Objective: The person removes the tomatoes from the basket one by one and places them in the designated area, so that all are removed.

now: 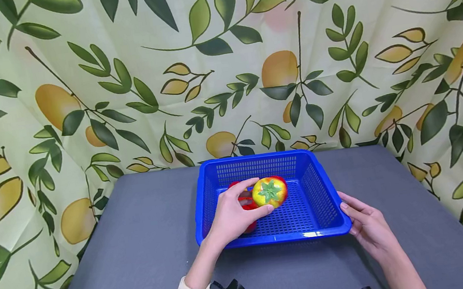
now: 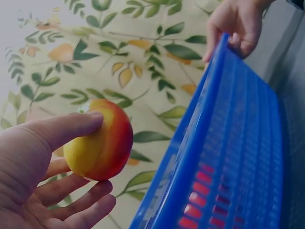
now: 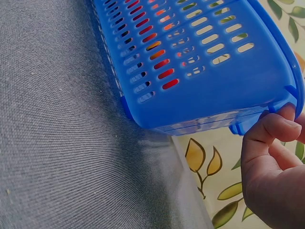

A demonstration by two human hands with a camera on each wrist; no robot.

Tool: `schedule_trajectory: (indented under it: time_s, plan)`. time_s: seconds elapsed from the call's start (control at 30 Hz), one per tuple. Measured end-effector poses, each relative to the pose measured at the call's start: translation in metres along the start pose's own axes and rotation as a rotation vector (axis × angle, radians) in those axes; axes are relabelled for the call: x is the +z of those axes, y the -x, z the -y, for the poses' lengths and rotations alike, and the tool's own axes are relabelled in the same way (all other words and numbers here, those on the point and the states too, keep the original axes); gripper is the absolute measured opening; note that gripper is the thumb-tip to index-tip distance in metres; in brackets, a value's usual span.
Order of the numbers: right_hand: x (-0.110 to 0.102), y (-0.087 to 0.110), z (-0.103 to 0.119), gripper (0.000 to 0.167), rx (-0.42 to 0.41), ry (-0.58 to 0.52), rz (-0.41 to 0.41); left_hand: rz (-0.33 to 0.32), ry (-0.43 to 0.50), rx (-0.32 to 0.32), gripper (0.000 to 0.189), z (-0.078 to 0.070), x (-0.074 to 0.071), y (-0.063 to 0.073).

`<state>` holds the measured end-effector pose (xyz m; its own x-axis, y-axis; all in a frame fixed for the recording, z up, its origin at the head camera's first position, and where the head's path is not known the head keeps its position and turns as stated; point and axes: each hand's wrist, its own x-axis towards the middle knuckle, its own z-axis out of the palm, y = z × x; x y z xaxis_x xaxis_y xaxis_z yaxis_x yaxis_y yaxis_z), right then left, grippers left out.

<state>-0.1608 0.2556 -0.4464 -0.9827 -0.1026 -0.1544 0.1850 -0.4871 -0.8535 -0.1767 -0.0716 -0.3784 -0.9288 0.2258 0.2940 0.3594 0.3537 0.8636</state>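
Pinches the yellow-and-red fruit (image 1: 270, 192) between thumb and fingers of the left hand (image 1: 230, 215), above the blue basket (image 1: 266, 239); grips the basket's near right corner with the right hand (image 1: 371, 226), probably to steady it on the table (image 1: 153, 213).

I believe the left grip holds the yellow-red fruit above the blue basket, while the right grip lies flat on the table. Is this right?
The right grip does not lie flat: it holds the blue basket by its rim (right wrist view). The left grip holds the fruit above the basket.
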Motion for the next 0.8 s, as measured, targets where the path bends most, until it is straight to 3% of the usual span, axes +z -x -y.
schedule_trajectory:
  time_s: [0.23,0.37,0.5,0.6,0.8]
  plan:
    - [0.001,-0.001,-0.001,0.03,-0.004,0.007,0.001,-0.137,0.021,-0.011,0.06,0.008,-0.031,0.011]
    - [0.001,-0.001,0.0,0.029,-0.003,0.015,-0.009,-0.296,0.073,0.009,0.059,0.0,-0.054,0.024]
    - [0.001,0.001,0.0,0.029,0.005,0.017,-0.022,-0.442,0.086,-0.013,0.059,-0.007,-0.077,0.038]
    - [0.001,0.001,0.001,0.03,0.012,0.013,-0.023,-0.524,0.061,-0.04,0.06,0.006,-0.09,0.044]
    - [0.0,0.0,0.001,0.029,0.012,-0.002,-0.011,-0.682,0.059,-0.099,0.06,0.062,-0.105,0.044]
